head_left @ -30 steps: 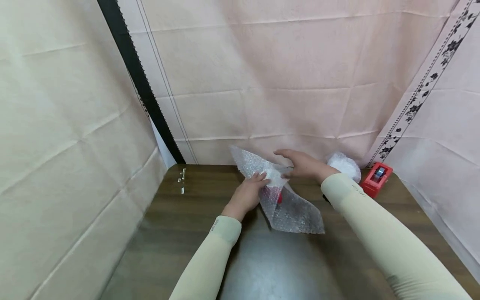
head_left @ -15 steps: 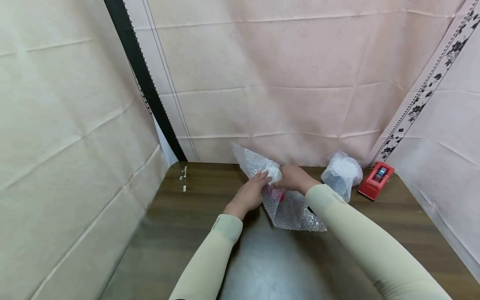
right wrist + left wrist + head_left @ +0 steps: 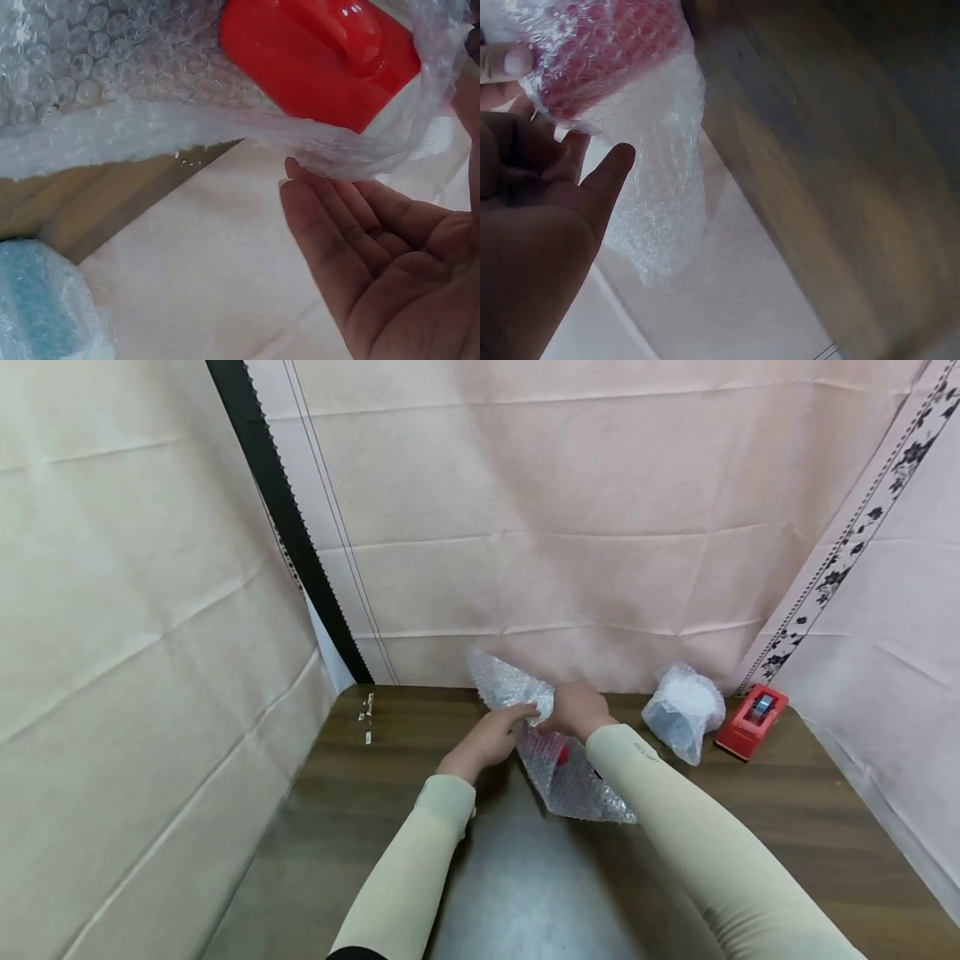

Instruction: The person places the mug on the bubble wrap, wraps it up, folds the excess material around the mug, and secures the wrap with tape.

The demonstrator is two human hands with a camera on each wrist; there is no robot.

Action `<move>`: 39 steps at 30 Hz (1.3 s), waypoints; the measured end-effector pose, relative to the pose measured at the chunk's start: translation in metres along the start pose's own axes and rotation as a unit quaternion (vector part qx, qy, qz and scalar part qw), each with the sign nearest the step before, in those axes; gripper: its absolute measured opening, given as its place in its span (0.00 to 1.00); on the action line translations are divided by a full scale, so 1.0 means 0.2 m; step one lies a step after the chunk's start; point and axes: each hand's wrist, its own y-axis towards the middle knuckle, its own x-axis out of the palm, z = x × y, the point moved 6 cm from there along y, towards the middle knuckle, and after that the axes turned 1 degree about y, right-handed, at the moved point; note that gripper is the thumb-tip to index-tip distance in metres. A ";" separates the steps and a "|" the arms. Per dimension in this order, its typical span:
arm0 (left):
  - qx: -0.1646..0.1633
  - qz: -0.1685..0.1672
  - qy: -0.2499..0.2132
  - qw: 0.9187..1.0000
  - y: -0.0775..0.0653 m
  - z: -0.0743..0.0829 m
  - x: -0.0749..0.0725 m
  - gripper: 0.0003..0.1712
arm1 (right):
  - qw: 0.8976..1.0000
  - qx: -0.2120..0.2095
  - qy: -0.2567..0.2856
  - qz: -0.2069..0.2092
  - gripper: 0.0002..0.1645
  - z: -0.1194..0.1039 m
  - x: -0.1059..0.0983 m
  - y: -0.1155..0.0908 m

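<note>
Between the hands in the head view is clear bubble wrap (image 3: 504,681) folded around a glossy red mug (image 3: 562,755). Through the gap in the right wrist view, the red mug (image 3: 315,60) shows a curved handle. My left hand (image 3: 487,739) holds the wrap from the left, its fingertips at the fold; its little-finger side shows in the left wrist view. From the right, my right hand (image 3: 577,710) presses the fold. In the right wrist view its fingers (image 3: 322,232) are fairly straight, tips at the wrap's edge (image 3: 247,131); its thumb is mostly out of frame.
A bubble-wrapped pale blue item (image 3: 684,710) stands at the table's back right. Beside it sits a red tape dispenser (image 3: 752,721). Small tape bits (image 3: 367,718) lie at the back left. Cloth walls (image 3: 600,527) rise behind the brown table (image 3: 360,827).
My right hand has come down and left onto the wrap, folding its upper flap inward. My left fingers have drawn in slightly at the fold. The wrapped item at right is now uncovered by the arm.
</note>
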 end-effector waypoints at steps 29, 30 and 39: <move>-0.293 0.137 -0.414 0.851 -0.22 -0.13 0.00 0.48 | 0.989 -0.116 -0.038 -0.085 0.49 0.08 -0.04 0.03; -0.290 0.154 -0.399 0.856 -0.22 -0.12 -0.01 0.44 | 0.988 -0.119 -0.038 -0.085 0.49 0.07 -0.04 0.03; -0.188 0.191 -0.150 0.952 -0.09 0.13 -0.09 0.30 | 0.988 -0.122 -0.037 -0.084 0.48 0.05 -0.02 0.06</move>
